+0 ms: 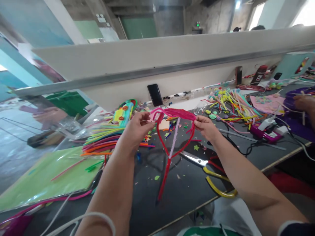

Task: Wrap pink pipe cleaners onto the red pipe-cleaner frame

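Between my hands, above the dark table, hangs a fan-shaped pipe cleaner craft (176,113). Its top edge is a bundle of pink and magenta pipe cleaners, its curved sides are red, and a pale lilac stem runs down to a red-wrapped handle. My left hand (141,126) pinches the top left corner between thumb and fingers. At the top right end, the fingers of my right hand (203,124) are closed on the pink bundle. Below the craft lie scissors (197,159) with red and yellow handles, partly behind my right forearm.
Bundled pipe cleaners (98,144) lie left, beside a green sheet in plastic (49,177). More pipe cleaners (231,105) are heaped at right, near a purple power strip (265,132). A phone (155,94) leans on the white partition (137,62). Another person's hand (304,103) is far right.
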Demonstrator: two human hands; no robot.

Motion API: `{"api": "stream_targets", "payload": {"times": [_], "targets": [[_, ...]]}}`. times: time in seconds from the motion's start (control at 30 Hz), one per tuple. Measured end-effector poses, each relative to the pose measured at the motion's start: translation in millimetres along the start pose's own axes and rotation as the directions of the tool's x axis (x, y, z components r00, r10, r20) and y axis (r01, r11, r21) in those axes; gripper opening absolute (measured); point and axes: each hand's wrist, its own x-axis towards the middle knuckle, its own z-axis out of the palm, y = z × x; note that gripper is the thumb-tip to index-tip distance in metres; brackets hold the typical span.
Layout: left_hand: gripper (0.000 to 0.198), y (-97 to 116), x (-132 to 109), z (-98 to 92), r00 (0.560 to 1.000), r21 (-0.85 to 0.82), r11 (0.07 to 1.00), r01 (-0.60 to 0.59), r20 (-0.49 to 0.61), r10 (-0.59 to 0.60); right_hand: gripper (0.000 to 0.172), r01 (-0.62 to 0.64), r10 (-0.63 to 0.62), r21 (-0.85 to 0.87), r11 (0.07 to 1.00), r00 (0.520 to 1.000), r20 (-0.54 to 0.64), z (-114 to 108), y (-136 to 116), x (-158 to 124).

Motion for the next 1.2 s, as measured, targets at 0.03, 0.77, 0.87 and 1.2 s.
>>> {"api": "stream_targets", "payload": {"times": [0.03, 0.77, 0.87, 1.2], "targets": [[0.051, 0.0, 0.0, 0.9, 0.995, -0.089, 0.995, 0.044, 0.096, -0.035, 0.029, -0.005, 0.005, 0.007, 1.0, 1.0, 0.012, 0.9, -0.8, -1.0], [0.024, -5.3, -3.5, 30.1, 0.966, -0.511, 0.82, 0.258, 0.119, -0.23, 0.025, 0.066, -0.059, -0.087, 0.994, 0.994, 0.089, 4.9, 10.6, -0.9], [0.02, -8.8, -3.3, 31.5, 0.971, -0.496, 0.835, 0.238, 0.122, -0.204, 0.029, 0.06, -0.053, -0.102, 0.993, 0.996, 0.075, 4.7, 11.9, -0.3], [0.026, -16.3, -0.8, 34.1, 0.963, -0.496, 0.825, 0.27, 0.155, -0.222, 0.033, 0.028, -0.012, -0.167, 0.986, 0.996, 0.093, 3.4, 12.7, 1.9]]}}
